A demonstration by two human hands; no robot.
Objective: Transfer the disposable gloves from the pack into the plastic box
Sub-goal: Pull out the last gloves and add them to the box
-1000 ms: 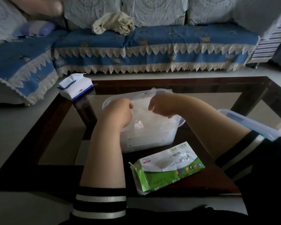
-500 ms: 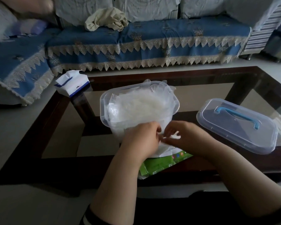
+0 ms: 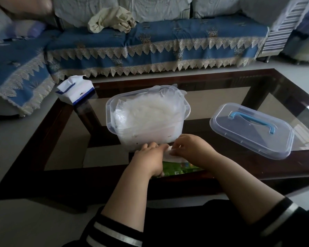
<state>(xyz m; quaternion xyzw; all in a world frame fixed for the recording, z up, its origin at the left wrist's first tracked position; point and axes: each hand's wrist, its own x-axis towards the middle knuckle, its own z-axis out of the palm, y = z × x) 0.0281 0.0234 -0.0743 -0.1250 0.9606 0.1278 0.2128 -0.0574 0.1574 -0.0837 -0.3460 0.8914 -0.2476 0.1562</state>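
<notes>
Two hands meet at the table's (image 3: 257, 168) near edge, over the green glove pack (image 3: 182, 169), having dropped lower onto it than half a second ago. Left hand (image 3: 148, 160) presses it flat; right hand (image 3: 191, 148) pinches white film at its opening. Just beyond, the plastic box (image 3: 147, 120) is heaped with clear gloves (image 3: 146, 111), unchanged. Its lid (image 3: 251, 132) lies toward the right edge.

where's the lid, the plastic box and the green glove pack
lid (image 3: 246, 132): head view, on its clear top panel below the blue handle.
plastic box (image 3: 150, 138): head view, on its near wall.
green glove pack (image 3: 182, 169): head view, on the green strip showing between the wrists.
</notes>
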